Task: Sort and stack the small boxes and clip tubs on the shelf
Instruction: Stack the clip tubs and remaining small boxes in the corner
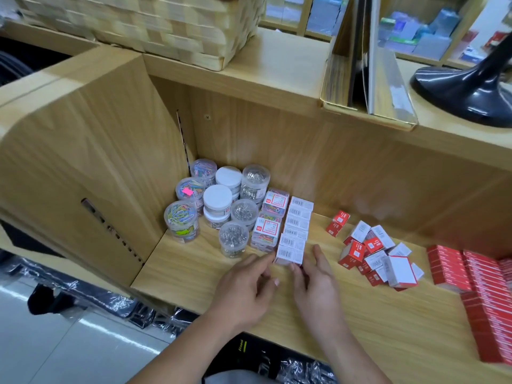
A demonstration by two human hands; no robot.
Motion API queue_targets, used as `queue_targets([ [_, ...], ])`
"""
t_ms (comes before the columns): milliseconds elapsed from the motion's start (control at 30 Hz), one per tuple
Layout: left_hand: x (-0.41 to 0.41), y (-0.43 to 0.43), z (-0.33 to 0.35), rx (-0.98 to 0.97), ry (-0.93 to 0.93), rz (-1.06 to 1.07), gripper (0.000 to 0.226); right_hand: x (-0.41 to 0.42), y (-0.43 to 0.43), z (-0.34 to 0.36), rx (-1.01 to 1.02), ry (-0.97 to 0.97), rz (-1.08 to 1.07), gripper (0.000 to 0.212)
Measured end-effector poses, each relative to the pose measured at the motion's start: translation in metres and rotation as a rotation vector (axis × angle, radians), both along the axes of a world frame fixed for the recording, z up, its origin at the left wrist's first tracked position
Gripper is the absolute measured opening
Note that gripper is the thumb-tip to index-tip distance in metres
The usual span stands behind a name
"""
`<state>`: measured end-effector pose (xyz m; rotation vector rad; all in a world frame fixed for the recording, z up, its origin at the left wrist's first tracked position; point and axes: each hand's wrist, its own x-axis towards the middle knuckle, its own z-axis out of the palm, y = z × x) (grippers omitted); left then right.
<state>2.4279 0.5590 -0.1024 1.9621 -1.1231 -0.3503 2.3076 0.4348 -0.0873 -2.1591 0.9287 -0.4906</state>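
A straight row of small white-topped boxes [297,228] with barcodes runs front to back on the wooden shelf [194,273]. My left hand [246,284] and my right hand [315,275] flank the nearest box [289,254], fingertips touching its left and right sides. Left of the row stand two clear boxes of coloured clips [270,223] and several round clip tubs [219,203], some stacked. A loose heap of small red-and-white boxes [376,256] lies to the right.
Stacked red boxes [476,286] fill the shelf's right end. A wooden side panel [91,167] closes the left. Above, an upper ledge carries a woven basket [155,26], a clear stand [388,87] and a black base [468,90].
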Motion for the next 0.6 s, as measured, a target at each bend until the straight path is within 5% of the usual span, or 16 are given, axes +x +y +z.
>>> queue_targets([
  [300,-0.005,-0.004,0.002,0.028,-0.001,0.078,0.040,-0.004,0.002,0.002,-0.040,-0.086,0.030,0.024],
  [433,-0.006,0.004,-0.006,-0.148,0.195,0.128,0.038,-0.022,-0.008,0.012,0.198,-0.074,-0.053,0.039],
  [600,-0.026,-0.007,0.012,-0.212,0.174,0.075,0.018,-0.078,-0.042,0.051,0.212,-0.143,-0.225,0.011],
])
